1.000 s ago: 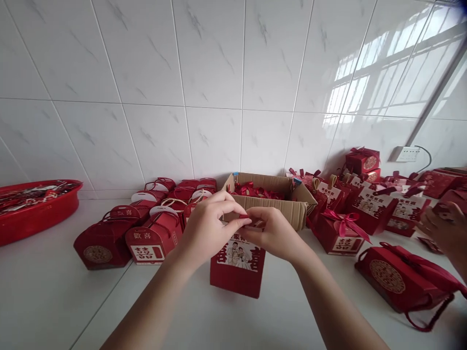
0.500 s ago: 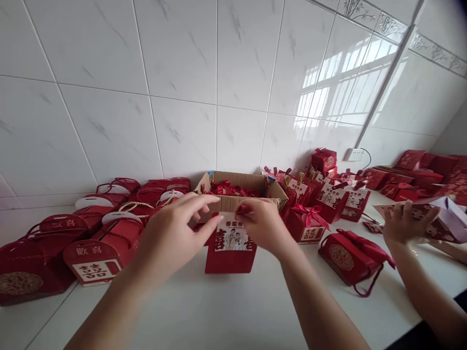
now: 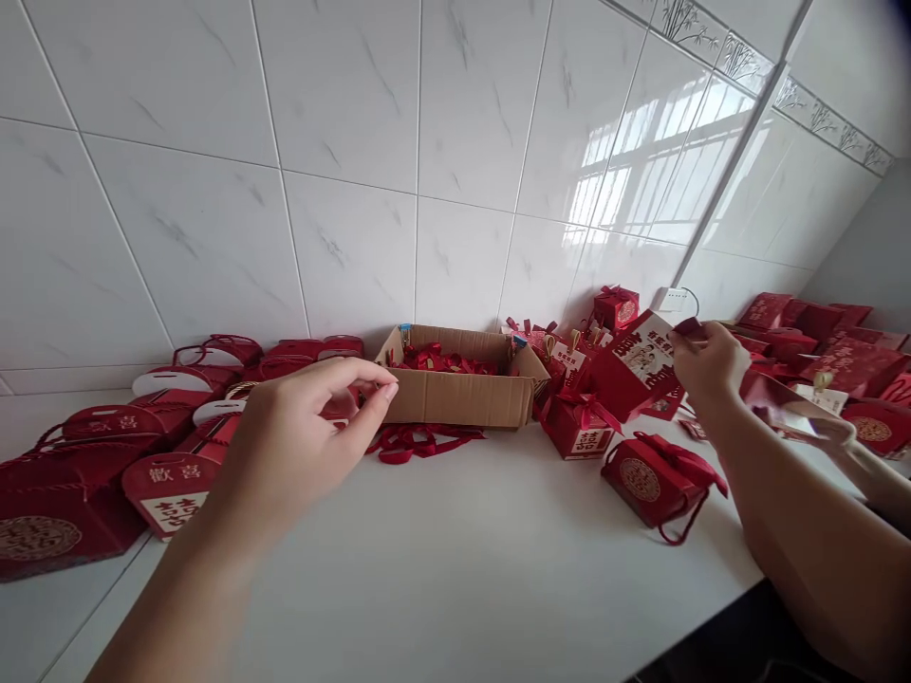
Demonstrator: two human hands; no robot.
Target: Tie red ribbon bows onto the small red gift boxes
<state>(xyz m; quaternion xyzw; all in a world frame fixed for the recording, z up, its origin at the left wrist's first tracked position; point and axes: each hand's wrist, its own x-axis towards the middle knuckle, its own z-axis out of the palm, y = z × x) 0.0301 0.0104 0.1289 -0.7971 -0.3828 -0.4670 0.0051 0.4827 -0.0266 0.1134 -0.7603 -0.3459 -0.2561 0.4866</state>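
Observation:
My left hand hovers over the left part of the counter, its thumb and index tips brought together with nothing visible between them. Off to the right, my right hand grips the top of a red gift box by its dark red ribbon. That box hangs tilted, its white printed label facing me, in front of other red boxes. Between my hands stands a cardboard box of red ribbons, and a loose bundle of red ribbon lies before it.
Red handled boxes crowd the left side. A red box with a bow and another with a cord handle stand at right. A co-worker's hand is beyond my right arm. A tiled wall backs the white counter.
My right hand has carried the gift box from the middle to the right, lifting it off the counter. My left hand has let go, and its fingertips have closed. The view has shifted slightly.

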